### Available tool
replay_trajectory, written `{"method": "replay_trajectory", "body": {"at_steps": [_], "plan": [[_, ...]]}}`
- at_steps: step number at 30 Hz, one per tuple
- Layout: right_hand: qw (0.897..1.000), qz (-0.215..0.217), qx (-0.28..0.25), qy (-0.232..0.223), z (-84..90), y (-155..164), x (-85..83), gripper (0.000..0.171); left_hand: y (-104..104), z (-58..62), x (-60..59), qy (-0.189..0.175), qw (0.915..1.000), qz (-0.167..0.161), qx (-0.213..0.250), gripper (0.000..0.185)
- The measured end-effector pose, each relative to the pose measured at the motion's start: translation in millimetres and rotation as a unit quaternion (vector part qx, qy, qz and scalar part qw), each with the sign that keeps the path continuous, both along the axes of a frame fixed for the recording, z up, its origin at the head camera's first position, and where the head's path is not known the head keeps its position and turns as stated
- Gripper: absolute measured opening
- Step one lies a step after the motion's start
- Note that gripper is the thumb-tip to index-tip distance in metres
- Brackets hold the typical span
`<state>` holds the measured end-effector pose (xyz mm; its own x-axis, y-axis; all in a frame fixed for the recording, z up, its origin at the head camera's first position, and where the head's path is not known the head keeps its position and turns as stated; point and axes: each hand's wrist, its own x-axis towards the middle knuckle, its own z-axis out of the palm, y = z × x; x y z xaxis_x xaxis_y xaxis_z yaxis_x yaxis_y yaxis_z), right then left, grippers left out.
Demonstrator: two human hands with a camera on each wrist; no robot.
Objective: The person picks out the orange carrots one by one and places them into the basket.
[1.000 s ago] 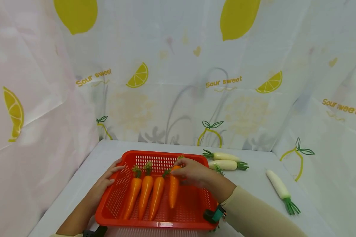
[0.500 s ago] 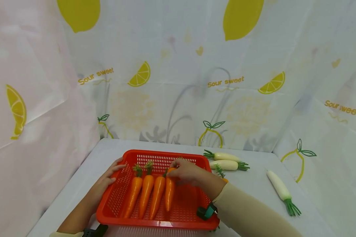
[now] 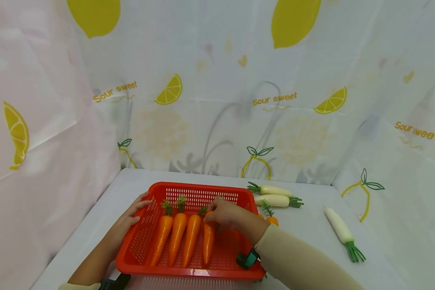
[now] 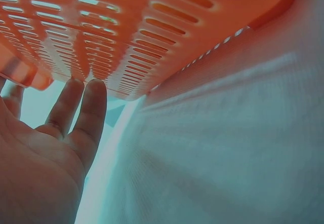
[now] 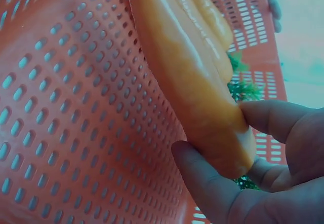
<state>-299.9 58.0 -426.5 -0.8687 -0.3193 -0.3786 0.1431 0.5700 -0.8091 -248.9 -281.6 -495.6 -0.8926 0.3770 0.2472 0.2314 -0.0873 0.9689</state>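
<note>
The thick end of the fourth carrot (image 3: 208, 241) was pinched between the thumb and curled fingers of the right hand (image 3: 225, 214), as was plainly shown in the right wrist view, where the carrot (image 5: 192, 77) was seen lying on the perforated floor of the red basket (image 5: 76, 133). It was laid just beside three other carrots (image 3: 177, 237), all pointing toward the near rim of the basket (image 3: 188, 272), leafy tops toward the far wall. The left hand (image 3: 128, 220) was held open, its straight fingers (image 4: 86, 112) rested against the basket's left wall (image 4: 116, 46).

On the white table (image 3: 311, 225), a fifth carrot (image 3: 270, 217) was seen just right of the basket, partly hidden by the sleeve. Two white radishes (image 3: 275, 196) were lain side by side beyond it, and a third radish (image 3: 342, 231) was set well apart to the right.
</note>
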Motion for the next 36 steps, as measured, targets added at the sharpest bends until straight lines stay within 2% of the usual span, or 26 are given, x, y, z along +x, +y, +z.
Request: {"method": "replay_trajectory", "body": {"at_steps": [5,17,25,36], "plan": [[1.0,0.017,0.016,0.002,-3.9,-0.4,-1.7,0.02,0.4,0.1,-1.6,-0.009,1.0,0.0,0.002,0.052],[0.999,0.037,0.012,-0.019,-8.4,0.5,-1.5,0.019,1.2,0.0,-0.3,-0.017,0.9998,0.008,-0.004,0.053],[0.999,0.033,0.01,-0.024,-10.0,-0.4,-1.9,0.022,0.0,0.0,-0.5,0.007,1.0,0.006,-0.001,0.051],[0.999,0.032,-0.008,-0.037,-10.9,-0.2,-0.8,0.026,1.2,0.8,0.4,0.005,0.9999,0.011,-0.01,0.051]]}}
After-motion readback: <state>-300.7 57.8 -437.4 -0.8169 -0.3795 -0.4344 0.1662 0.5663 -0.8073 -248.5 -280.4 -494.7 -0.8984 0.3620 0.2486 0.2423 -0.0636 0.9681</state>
